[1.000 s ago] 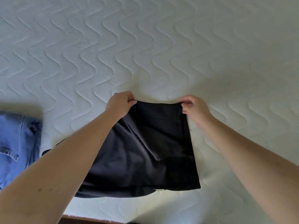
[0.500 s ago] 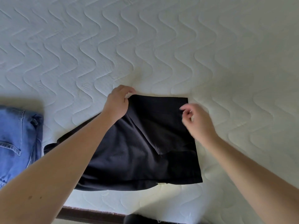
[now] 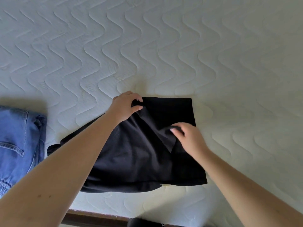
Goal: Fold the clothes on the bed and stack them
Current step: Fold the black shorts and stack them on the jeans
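Mid-fold: left hand (image 3: 126, 104) pinches the black garment (image 3: 139, 154) at eleven o'clock; right hand (image 3: 188, 138), seemingly loose-fingered, smooths it. Next, fold it over.

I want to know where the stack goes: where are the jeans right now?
In the head view, the blue jeans lie at the far left edge of the quilted mattress, left of the black garment and apart from it.
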